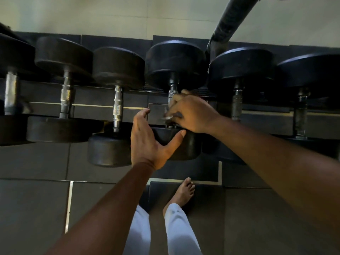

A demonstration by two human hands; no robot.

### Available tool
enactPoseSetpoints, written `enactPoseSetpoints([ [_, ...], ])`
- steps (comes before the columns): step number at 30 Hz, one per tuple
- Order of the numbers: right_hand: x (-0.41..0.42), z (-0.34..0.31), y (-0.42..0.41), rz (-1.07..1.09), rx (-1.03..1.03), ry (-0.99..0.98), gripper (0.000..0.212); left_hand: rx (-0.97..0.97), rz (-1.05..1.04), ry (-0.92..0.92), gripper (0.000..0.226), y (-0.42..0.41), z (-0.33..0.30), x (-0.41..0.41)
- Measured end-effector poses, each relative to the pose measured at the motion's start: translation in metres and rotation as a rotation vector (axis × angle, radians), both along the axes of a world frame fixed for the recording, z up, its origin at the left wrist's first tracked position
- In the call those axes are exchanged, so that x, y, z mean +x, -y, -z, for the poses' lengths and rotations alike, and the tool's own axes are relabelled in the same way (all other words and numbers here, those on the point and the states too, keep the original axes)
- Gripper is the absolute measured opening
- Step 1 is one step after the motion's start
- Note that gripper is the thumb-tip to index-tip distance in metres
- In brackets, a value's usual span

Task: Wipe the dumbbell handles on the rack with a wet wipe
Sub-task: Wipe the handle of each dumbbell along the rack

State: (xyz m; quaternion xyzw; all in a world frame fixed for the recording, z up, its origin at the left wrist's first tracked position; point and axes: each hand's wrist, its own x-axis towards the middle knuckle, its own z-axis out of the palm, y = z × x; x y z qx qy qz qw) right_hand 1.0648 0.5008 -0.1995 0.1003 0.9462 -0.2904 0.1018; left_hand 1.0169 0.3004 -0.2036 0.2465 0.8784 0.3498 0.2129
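At the centre of the frame the right hand was curled over the lower part of a dumbbell handle, its fingers closed around the steel with a scrap of pale, crumpled material showing at the knuckles, judged to be the wet wipe (too small and blurred to be sure how much of it was in the grip). The hold looked like a wrapping grip, suited to dragging the wipe along the knurling. Just left of it the left hand was spread wide, fingers straight and reaching up past the near weight head, the thumb laid across that head's rim; it gripped nothing, and seemed placed to steady the dumbbell so it would not roll. Outward from there, the dumbbell sat on the rack in a row running across the middle of the frame, bare steel handles on those to the left, darker ones to the right. A black tube slanted in from the top right, and a bare foot stood on the dark floor tiles at lower centre.
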Motion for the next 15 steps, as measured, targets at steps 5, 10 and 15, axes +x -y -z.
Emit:
enactPoseSetpoints([
  [5, -0.028, -0.004, -0.001, -0.197, 0.201, 0.168, 0.021, 0.000, -0.011, -0.013, 0.110, 0.001, 0.002, 0.000],
  [10, -0.069, -0.008, 0.015, -0.291, 0.340, 0.496, 0.053, -0.005, -0.005, -0.010, 0.109, 0.001, 0.001, -0.001],
  [15, -0.084, -0.017, 0.029, -0.319, 0.288, 0.619, 0.019, -0.030, 0.003, -0.036, 0.108, 0.001, 0.000, -0.001],
])
